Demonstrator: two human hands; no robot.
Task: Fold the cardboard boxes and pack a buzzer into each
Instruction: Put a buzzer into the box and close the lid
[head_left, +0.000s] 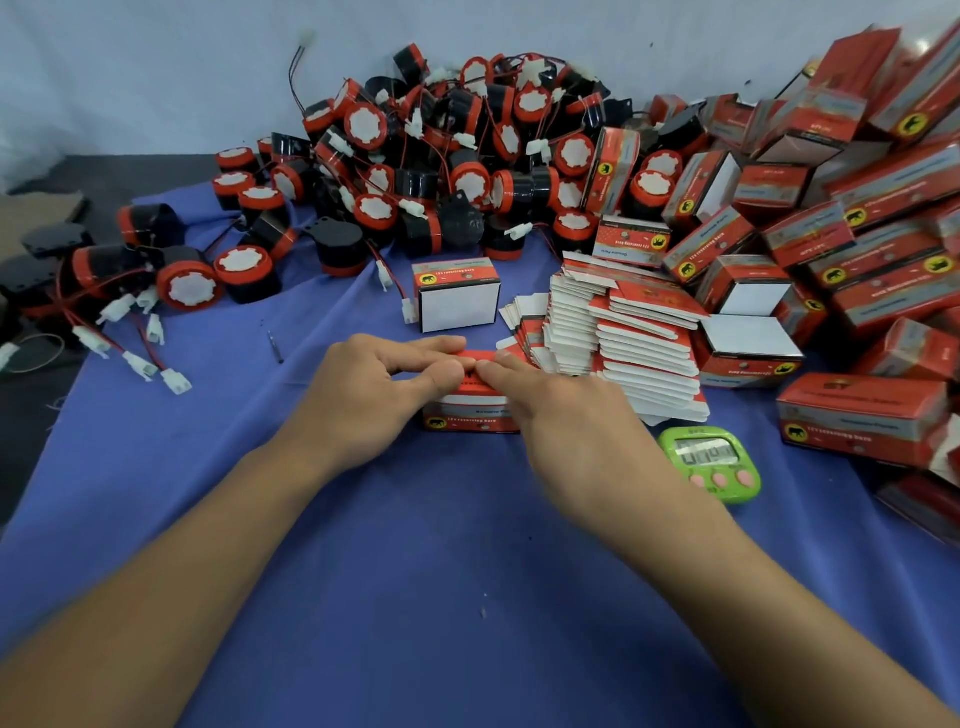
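Two bare forearms enter from 6 o'clock over the blue cloth (415, 597) and converge at frame centre.

Left hand (358, 387): fingers curled over the far top edge of the cardboard box (470, 422), thumb under them, pinching the red top flap.

Right hand (571, 421): motion-blurred; fingers stretched out and lying on the box top from the 3 o'clock side, index tip touching the left thumb. Nothing gripped that I can make out.

The box stands on the cloth at centre, printed long side facing the camera. Contents hidden.

At 12 o'clock from it, close by: a second erected box (457, 296), white panel toward the camera.

At 2 o'clock, just beside the right hand: stack of flat box blanks (634, 353), fanned and leaning.

At 4 o'clock: green timer (711, 462), digits unreadable.

12 o'clock, far edge: heap of buzzers (441, 156), red-and-black, with wires and white plugs, spilling toward 9 o'clock.

2 to 4 o'clock: pile of closed boxes (841, 244).
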